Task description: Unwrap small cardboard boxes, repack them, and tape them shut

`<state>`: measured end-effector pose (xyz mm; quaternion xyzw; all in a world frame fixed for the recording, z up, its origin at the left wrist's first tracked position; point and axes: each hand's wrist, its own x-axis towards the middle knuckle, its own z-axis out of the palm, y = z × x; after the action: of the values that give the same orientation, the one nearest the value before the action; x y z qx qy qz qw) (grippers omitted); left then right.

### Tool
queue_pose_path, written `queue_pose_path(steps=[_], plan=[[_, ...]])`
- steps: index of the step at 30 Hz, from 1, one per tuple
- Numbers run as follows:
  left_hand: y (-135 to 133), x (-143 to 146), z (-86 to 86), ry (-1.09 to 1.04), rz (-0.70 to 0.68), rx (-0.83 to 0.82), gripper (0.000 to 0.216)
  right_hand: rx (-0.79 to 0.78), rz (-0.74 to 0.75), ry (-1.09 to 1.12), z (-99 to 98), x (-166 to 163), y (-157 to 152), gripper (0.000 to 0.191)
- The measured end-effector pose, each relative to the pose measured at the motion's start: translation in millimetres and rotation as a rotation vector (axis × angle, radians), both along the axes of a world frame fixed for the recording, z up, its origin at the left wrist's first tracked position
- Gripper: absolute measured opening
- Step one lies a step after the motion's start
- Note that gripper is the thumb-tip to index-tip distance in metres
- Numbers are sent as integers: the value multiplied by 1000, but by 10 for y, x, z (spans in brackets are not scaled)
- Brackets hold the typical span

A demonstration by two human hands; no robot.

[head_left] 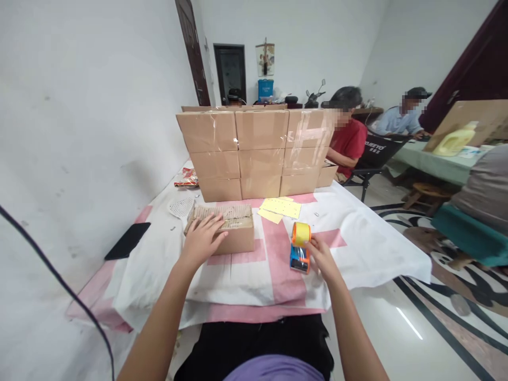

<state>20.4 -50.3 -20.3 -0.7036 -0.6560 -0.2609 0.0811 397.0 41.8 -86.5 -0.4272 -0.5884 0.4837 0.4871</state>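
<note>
A small cardboard box [242, 238] sits on the cloth-covered table in front of me. Across its top lies my left hand [206, 230], palm down with the fingers spread. To the right, my right hand [320, 255] grips a tape dispenser [299, 258] by its right side. The dispenser is blue and orange, with a yellow roll at its upper end. Several yellow paper sheets [281, 208] with dark marks lie between the box and the stacked boxes behind. A white perforated paddle-like object [181, 207] lies by the box's left end.
Taped cardboard boxes [260, 151] form a wall along the table's far side. A dark flat object [127, 241] lies at the left edge of the tablecloth [349, 211]. Beyond, a person in red [353, 140] sits near a black folding chair [375, 153]; other people sit farther right.
</note>
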Motion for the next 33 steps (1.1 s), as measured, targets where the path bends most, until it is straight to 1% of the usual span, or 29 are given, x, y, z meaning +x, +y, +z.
queue_pose_path(steps=[1, 3, 5, 7, 8, 9, 10, 12, 14, 16, 18, 20, 22, 24, 26, 29, 33], plan=[[-13, 4, -1, 19, 0, 21, 37, -4, 53, 3, -22, -19, 4, 34], [-59, 57, -8, 59, 8, 109, 39, 22, 83, 3, -32, -69, -13, 34], [-131, 205, -46, 70, 20, 237, 41, 64, 54, 2, -20, -131, -91, 33], [-220, 454, -142, 24, 1, 322, 39, 119, 13, 1, -4, -222, -241, 32], [-264, 609, -216, -21, -40, 315, 36, 149, -7, 4, 3, -285, -335, 32], [-306, 774, -302, -61, -123, 249, 36, 174, -24, 11, 11, -358, -434, 32], [-344, 945, -397, -116, -176, 193, 38, 203, -34, 25, 22, -436, -532, 33], [-407, 1269, -585, -247, -261, 84, 38, 321, 10, 29, 55, -583, -702, 29], [-458, 1533, -726, -450, -261, 27, 42, 433, 8, 2, 107, -678, -817, 31], [-510, 1709, -789, -652, -204, 35, 48, 507, -33, -33, 164, -707, -869, 36], [-573, 1803, -778, -786, -147, 73, 51, 551, -58, -59, 203, -693, -874, 38], [-649, 1837, -722, -865, -133, 63, 50, 588, -51, -76, 213, -662, -853, 40], [-728, 1837, -659, -930, -158, 13, 49, 620, -56, -86, 200, -630, -824, 42], [-798, 1826, -621, -979, -183, -45, 48, 624, -94, -79, 185, -600, -795, 41], [-848, 1823, -620, -1028, -193, -115, 49, 597, -149, -56, 182, -576, -773, 40], [-874, 1851, -672, -1117, -179, -277, 53, 514, -215, 4, 203, -570, -766, 37], [-876, 1945, -727, -1171, -242, -473, 60, 369, -271, 138, 258, -619, -821, 38]])
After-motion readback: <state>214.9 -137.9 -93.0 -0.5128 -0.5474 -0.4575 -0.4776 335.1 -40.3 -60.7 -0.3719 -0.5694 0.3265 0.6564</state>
